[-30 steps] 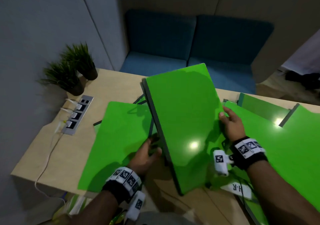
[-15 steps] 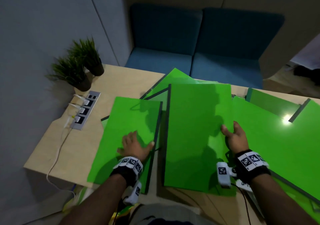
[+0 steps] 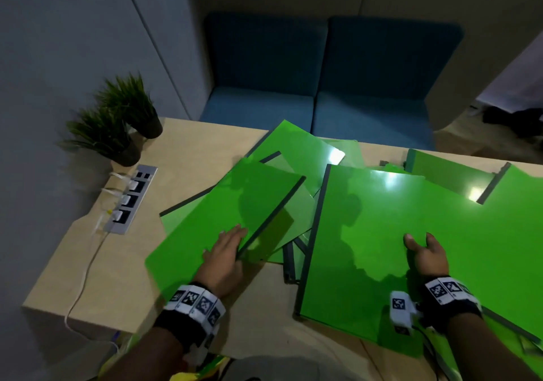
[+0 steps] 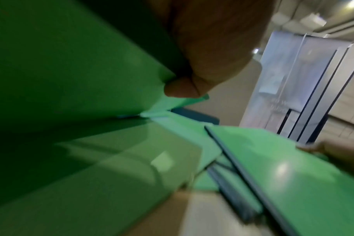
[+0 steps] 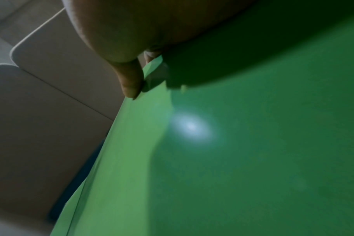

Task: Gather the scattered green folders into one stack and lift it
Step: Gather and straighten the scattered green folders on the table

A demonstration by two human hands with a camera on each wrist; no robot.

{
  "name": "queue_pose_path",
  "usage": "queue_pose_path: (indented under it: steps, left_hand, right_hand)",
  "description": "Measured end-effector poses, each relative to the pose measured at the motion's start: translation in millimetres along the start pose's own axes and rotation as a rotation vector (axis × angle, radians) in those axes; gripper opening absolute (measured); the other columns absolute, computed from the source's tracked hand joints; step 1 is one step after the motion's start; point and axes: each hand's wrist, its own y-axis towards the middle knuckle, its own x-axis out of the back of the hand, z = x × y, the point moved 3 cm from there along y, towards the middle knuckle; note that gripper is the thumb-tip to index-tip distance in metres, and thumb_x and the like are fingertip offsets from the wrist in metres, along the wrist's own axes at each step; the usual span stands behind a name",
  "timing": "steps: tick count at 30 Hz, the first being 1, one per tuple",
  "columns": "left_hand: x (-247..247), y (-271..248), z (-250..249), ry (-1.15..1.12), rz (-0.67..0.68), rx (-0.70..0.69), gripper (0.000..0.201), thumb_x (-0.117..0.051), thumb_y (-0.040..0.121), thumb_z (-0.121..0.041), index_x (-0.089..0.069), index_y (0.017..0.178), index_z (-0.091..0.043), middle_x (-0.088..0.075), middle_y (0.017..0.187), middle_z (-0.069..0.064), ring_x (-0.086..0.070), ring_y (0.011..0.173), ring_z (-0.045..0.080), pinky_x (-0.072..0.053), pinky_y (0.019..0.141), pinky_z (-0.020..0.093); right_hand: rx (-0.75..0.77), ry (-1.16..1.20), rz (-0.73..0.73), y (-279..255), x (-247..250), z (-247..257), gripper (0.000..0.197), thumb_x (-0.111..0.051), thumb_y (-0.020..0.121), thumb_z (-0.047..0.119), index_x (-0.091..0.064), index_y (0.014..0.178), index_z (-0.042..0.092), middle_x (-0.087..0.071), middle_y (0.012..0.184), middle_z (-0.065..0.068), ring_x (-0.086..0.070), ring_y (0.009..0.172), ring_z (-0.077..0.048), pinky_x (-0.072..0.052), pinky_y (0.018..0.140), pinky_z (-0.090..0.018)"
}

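Head view: 2 hands on glossy green plastic folders, left hand (image 3: 226,258) pinching 1 lifted folder (image 3: 223,219), right hand (image 3: 426,255) pressed flat, fingers spread, on another folder (image 3: 382,233); 2 potted plants (image 3: 117,122) behind.

Glossy green folders with dark spines sprawl unstacked across the desk (image 3: 188,157): one tilted folder (image 3: 223,222) at its left, a big flat folder (image 3: 367,251) beside it, more folders (image 3: 446,172) overlapping behind toward the far edge.
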Motion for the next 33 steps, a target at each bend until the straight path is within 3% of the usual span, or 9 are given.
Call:
queue_pose_path:
  steps: [3,7,11,15,20,23,26,30,33]
  left_hand:
    - [46,-10,-30,-0.078,-0.210,-0.242,0.066,-0.045,0.089,0.004,-0.027,0.146,-0.022,-0.036,0.150,0.003,-0.037,0.134,0.014,-0.020,0.113,0.024]
    - [116,-22,-60,-0.075,-0.440,-0.415,0.046,-0.051,0.093,-0.012,-0.043,0.138,-0.019,-0.058,0.127,-0.001,-0.057,0.109,0.013,-0.045,0.097,0.030]
    - [168,5,-43,0.160,-0.612,-0.172,0.022,-0.055,0.092,-0.026,-0.054,0.112,-0.018,-0.069,0.094,0.018,-0.064,0.088,0.039,-0.048,0.068,0.040]
    - [167,75,1,0.084,-0.436,0.001,0.017,-0.050,0.094,-0.021,-0.053,0.110,-0.015,-0.065,0.103,0.022,-0.059,0.098,0.040,-0.044,0.076,0.041]
    - [112,138,56,0.075,-0.154,0.191,0.024,-0.042,0.097,-0.023,-0.051,0.119,-0.018,-0.061,0.099,0.016,-0.056,0.082,0.031,-0.044,0.074,0.036]
    - [97,155,87,0.096,-0.097,0.253,0.034,-0.047,0.095,-0.014,-0.051,0.129,-0.014,-0.058,0.120,0.020,-0.055,0.102,0.036,-0.044,0.084,0.038]
    - [85,159,100,0.238,-0.097,0.284,0.047,-0.051,0.088,-0.008,-0.046,0.135,-0.017,-0.036,0.140,0.015,-0.037,0.126,0.037,-0.037,0.104,0.046]
    - [67,155,96,0.320,-0.049,0.304,0.079,-0.059,0.080,-0.058,-0.027,0.142,-0.020,-0.020,0.144,0.004,-0.027,0.133,0.029,-0.035,0.104,0.048]
    - [63,153,91,0.309,-0.057,0.312,0.100,-0.073,0.064,-0.063,-0.028,0.139,-0.016,-0.022,0.143,0.006,-0.025,0.134,0.030,-0.035,0.105,0.053]
  right_hand:
    - [0.007,0.028,-0.002,5,1,-2,0.069,-0.064,0.091,0.023,-0.027,0.149,0.029,-0.032,0.155,-0.015,-0.037,0.139,-0.033,-0.026,0.110,-0.058]
    - [-0.008,-0.008,-0.013,9,1,-4,0.070,-0.065,0.090,0.026,-0.027,0.149,0.029,-0.033,0.155,-0.012,-0.038,0.139,-0.033,-0.027,0.110,-0.058]
    - [0.000,-0.079,-0.046,11,-2,-3,0.073,-0.066,0.088,0.035,-0.026,0.148,0.030,-0.036,0.154,-0.010,-0.044,0.134,-0.036,-0.035,0.105,-0.059]
    - [0.018,-0.142,-0.071,11,-4,-4,0.073,-0.065,0.087,0.040,-0.026,0.148,0.028,-0.037,0.154,-0.008,-0.047,0.130,-0.037,-0.041,0.101,-0.059]
    - [0.068,-0.190,-0.106,11,-4,-3,0.071,-0.062,0.090,0.036,-0.027,0.150,0.021,-0.029,0.158,-0.007,-0.039,0.137,-0.036,-0.033,0.109,-0.056]
    - [0.073,-0.189,-0.137,10,-1,-2,0.070,-0.061,0.091,0.034,-0.026,0.151,0.019,-0.029,0.157,-0.008,-0.042,0.135,-0.037,-0.036,0.107,-0.054]
    - [0.077,-0.236,-0.167,10,4,-3,0.070,-0.060,0.092,0.037,-0.026,0.151,0.018,-0.028,0.158,-0.009,-0.039,0.136,-0.038,-0.037,0.106,-0.055]
    - [0.105,-0.332,-0.186,9,8,-4,0.070,-0.057,0.093,0.039,-0.027,0.151,0.015,-0.027,0.158,-0.008,-0.031,0.142,-0.035,-0.029,0.112,-0.052]
    - [0.113,-0.353,-0.194,9,5,-4,0.069,-0.057,0.092,0.040,-0.029,0.150,0.014,-0.028,0.158,-0.008,-0.030,0.143,-0.034,-0.027,0.114,-0.051]
